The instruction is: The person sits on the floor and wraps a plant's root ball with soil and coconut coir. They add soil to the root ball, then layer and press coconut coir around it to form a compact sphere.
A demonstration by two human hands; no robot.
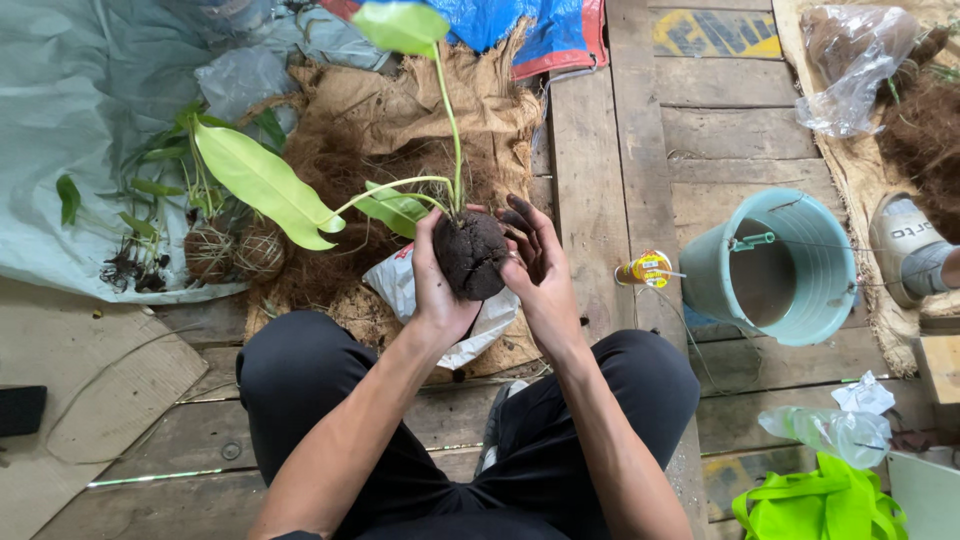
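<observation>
Head view: left hand (437,285) & right hand (537,268) both cupped tight round dark soil ball (471,254), frame centre, above lap. Leafy plant (270,185) leans toward 10 o'clock; uneven squeeze could crumble soil or snap stems. Bucket (800,300) at 3 o'clock.

Soft even daylight; shadows faint; focus sharp; slight wide-angle bending at edges.

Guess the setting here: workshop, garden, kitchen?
Likely an informal plant-potting spot on a rough wooden plank floor. Both hands cup a dark soil ball with a leafy plant; coconut fibre on burlap and finished wrapped root balls lie nearby.
</observation>
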